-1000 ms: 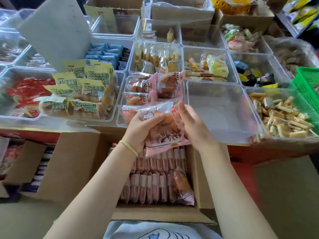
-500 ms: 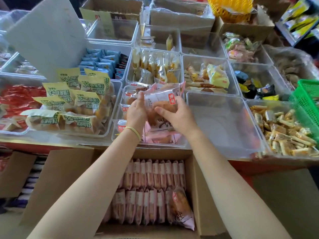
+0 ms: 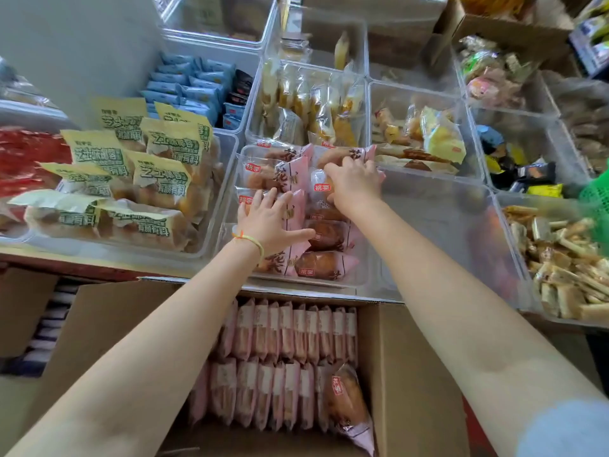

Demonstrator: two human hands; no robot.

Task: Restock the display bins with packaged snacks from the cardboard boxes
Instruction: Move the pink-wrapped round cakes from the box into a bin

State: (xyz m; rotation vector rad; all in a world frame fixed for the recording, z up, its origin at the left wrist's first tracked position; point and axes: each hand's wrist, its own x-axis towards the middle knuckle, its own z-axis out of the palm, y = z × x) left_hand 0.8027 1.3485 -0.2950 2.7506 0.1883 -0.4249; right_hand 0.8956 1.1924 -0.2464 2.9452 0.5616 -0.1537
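Clear plastic bins sit side by side on a table with a red edge [image 3: 82, 268], and the person reaches both hands into the middle bin [image 3: 230, 206], which holds pink snack packs [image 3: 324, 265] with brown buns inside. The left hand [image 3: 268, 222] lies flat on the packs with its fingers straight and spread apart, pressing down on them, and a thin yellow band [image 3: 250, 240] goes round its wrist. The right hand [image 3: 354, 184] is just past the left fingertips, deeper in the same bin; its fingers are bent down onto a pink pack at the far end, but it is hard to tell if they pinch it or only push it. To the left of the left fingers is a bin of yellow and green bun packs [image 3: 158, 173], and past that some red packs [image 3: 23, 159]. Just to the right of the right fingers is an empty-looking clear bin [image 3: 441, 232], and further right a bin of small stick snacks [image 3: 566, 268]. Beyond the fingertips are bins with blue packs [image 3: 188, 87] and yellow cake packs [image 3: 316, 100]. Below the wrists, close to the person, an open cardboard box [image 3: 405, 374] holds two neat rows of the same pink packs standing on edge, with one pack [image 3: 346, 400] lying loose on top.
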